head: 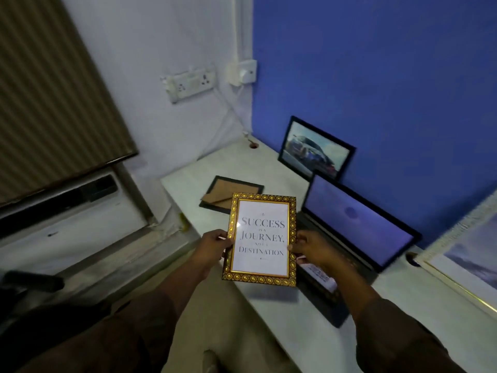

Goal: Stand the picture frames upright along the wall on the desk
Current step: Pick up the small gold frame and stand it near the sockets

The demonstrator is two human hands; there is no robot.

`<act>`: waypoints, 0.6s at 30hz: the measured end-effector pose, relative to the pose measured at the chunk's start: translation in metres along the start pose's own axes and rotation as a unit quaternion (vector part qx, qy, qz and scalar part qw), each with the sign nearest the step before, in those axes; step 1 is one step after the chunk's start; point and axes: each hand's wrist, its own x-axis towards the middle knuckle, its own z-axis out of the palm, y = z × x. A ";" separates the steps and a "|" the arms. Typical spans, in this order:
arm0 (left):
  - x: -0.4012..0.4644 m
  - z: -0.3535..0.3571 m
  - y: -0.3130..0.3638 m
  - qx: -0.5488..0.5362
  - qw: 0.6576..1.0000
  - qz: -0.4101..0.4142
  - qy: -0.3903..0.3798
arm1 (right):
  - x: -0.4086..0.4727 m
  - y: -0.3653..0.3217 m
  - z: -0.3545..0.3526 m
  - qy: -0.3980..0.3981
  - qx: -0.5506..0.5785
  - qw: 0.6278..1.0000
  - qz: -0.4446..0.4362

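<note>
I hold a gold-patterned frame (260, 239) with a "Success is a journey" print above the desk's front edge, face toward me. My left hand (213, 244) grips its left side and my right hand (309, 249) grips its right side. A black frame with a car picture (316, 149) stands upright against the blue wall. Another black frame (231, 193) lies face down on the white desk (188, 184), its cardboard stand showing. A large pale frame (468, 254) leans at the right edge of the view.
An open laptop (355, 224) sits on the desk between the car frame and the pale frame. A socket strip (191, 83) and a plug with a cable are on the left wall. A window blind (48, 103) and sill lie to the left.
</note>
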 end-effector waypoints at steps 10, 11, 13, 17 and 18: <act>0.107 -0.134 0.056 0.057 0.996 0.060 0.038 | 0.118 -0.125 0.071 0.066 -0.044 0.995 -0.056; 0.115 -0.144 0.062 0.065 0.995 0.063 0.043 | 0.124 -0.136 0.076 0.074 -0.048 0.994 -0.063; 0.130 -0.158 0.073 0.074 0.993 0.072 0.050 | 0.135 -0.153 0.083 0.097 -0.059 0.991 -0.067; 0.155 -0.175 0.097 0.094 0.989 0.095 0.069 | 0.163 -0.184 0.086 0.121 -0.089 0.986 -0.076; 0.160 -0.177 0.102 0.102 0.988 0.095 0.070 | 0.170 -0.189 0.085 0.127 -0.093 0.985 -0.078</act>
